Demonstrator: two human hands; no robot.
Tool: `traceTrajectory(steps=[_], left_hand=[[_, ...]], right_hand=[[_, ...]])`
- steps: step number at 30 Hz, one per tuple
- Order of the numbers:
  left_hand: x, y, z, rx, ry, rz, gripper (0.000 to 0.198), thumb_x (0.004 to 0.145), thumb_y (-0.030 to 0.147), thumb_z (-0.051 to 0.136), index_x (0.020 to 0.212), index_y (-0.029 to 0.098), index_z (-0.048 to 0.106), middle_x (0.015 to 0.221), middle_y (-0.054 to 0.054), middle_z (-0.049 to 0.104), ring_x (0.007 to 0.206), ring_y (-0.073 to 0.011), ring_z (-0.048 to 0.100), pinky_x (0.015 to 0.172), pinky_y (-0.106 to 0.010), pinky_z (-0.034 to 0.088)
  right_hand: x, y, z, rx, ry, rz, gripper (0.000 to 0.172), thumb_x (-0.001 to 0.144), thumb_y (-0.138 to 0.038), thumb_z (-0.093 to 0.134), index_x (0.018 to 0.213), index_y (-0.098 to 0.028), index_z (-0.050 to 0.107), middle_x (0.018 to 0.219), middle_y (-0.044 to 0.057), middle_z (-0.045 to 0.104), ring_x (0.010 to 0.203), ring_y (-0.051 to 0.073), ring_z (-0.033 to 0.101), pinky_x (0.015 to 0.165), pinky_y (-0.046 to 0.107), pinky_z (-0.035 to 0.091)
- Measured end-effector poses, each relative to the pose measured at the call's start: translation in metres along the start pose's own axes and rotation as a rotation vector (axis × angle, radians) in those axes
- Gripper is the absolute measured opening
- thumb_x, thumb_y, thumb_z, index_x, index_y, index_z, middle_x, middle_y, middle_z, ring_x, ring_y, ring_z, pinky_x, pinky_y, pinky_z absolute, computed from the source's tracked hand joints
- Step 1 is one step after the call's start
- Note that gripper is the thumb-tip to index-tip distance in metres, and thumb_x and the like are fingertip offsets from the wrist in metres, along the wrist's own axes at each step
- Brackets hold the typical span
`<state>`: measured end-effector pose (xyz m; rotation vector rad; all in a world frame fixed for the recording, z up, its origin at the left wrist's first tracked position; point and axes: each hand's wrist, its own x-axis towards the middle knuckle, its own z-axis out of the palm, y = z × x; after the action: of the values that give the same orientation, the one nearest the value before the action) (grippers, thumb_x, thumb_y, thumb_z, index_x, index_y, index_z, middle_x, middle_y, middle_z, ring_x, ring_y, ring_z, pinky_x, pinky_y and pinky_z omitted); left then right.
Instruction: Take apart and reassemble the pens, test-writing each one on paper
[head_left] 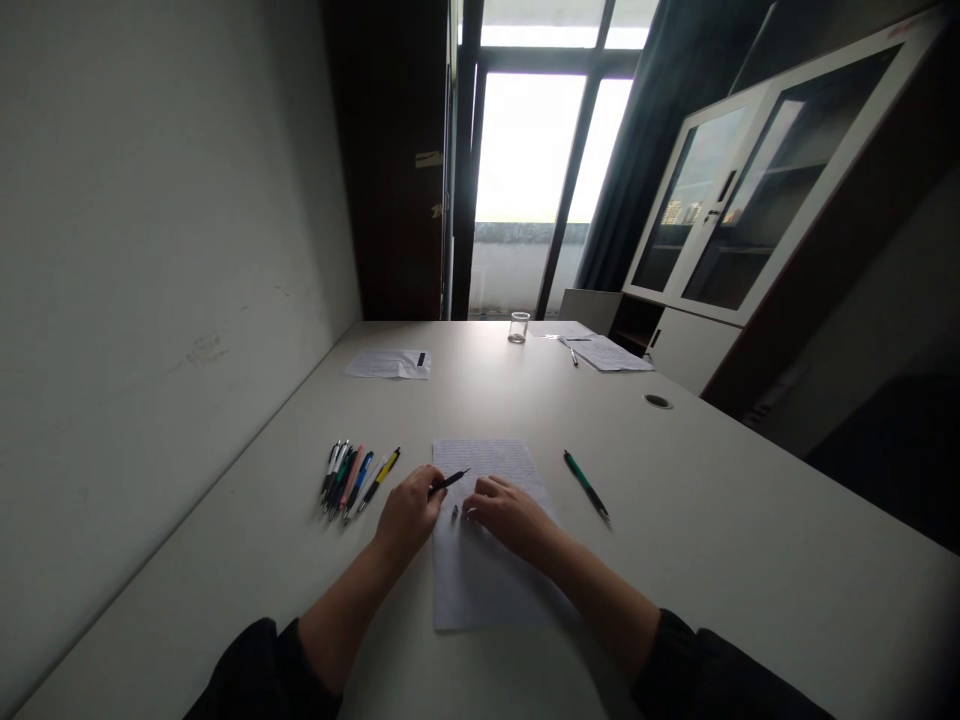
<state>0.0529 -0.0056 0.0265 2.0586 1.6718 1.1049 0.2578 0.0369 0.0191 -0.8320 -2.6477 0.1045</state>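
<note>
My left hand (414, 508) is closed round a dark pen (448, 482), whose thin end points up and to the right. A lined sheet of paper (487, 590) lies beneath both hands. On it rests a small dark piece (454, 511), like a pen tip, between my hands. My right hand (508, 512) is low over the sheet just right of that piece, its fingers curled together; whether they hold anything is hidden. To the right lies a green pen (586, 488). Several pens (349, 480) in different colours lie in a group at the left.
Further back on the white table (720, 540) are a clear glass (518, 327), a paper in a sleeve (388, 364) and stacked papers (606, 353) with a pen (574, 356) beside them. A round cable hole (658, 401) is at the right. A wall (172, 300) borders the left edge.
</note>
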Motion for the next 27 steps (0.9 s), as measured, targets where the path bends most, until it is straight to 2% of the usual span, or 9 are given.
traceTrajectory(steps=[5, 12, 18, 27], left_hand=[[-0.001, 0.0, 0.0, 0.027, -0.032, -0.016, 0.01, 0.085, 0.012, 0.056, 0.089, 0.021, 0.059, 0.087, -0.003, 0.065, 0.078, -0.0171, 0.064, 0.07, -0.026, 0.047], [-0.001, 0.001, 0.0, 0.025, -0.037, 0.002, 0.01, 0.086, 0.012, 0.054, 0.088, 0.021, 0.059, 0.087, -0.004, 0.065, 0.079, -0.0179, 0.064, 0.069, -0.026, 0.047], [0.0, 0.0, 0.001, 0.027, -0.021, 0.013, 0.01, 0.085, 0.013, 0.055, 0.088, 0.022, 0.06, 0.087, -0.003, 0.066, 0.081, -0.0184, 0.065, 0.07, -0.026, 0.048], [0.0, 0.004, 0.002, 0.006, -0.007, 0.049, 0.013, 0.083, 0.011, 0.057, 0.089, 0.022, 0.06, 0.087, -0.002, 0.066, 0.081, -0.0179, 0.064, 0.073, -0.027, 0.047]], right_hand=[[0.0, 0.001, -0.001, -0.06, -0.01, -0.037, 0.008, 0.093, -0.021, 0.059, 0.094, -0.022, 0.067, 0.093, 0.005, 0.06, 0.084, 0.018, 0.053, 0.073, 0.028, 0.043], [-0.004, -0.001, -0.005, -0.122, -0.04, -0.074, 0.012, 0.096, -0.02, 0.051, 0.098, -0.017, 0.062, 0.098, 0.009, 0.058, 0.088, 0.021, 0.052, 0.076, 0.032, 0.045], [-0.008, 0.003, -0.007, 0.083, 0.04, 0.001, 0.009, 0.098, -0.021, 0.049, 0.099, -0.018, 0.058, 0.098, 0.007, 0.06, 0.093, 0.02, 0.056, 0.081, 0.032, 0.048], [-0.013, 0.017, -0.028, 0.337, 0.195, 0.164, 0.012, 0.098, -0.025, 0.049, 0.096, -0.019, 0.06, 0.094, 0.006, 0.062, 0.079, 0.015, 0.058, 0.072, 0.028, 0.048]])
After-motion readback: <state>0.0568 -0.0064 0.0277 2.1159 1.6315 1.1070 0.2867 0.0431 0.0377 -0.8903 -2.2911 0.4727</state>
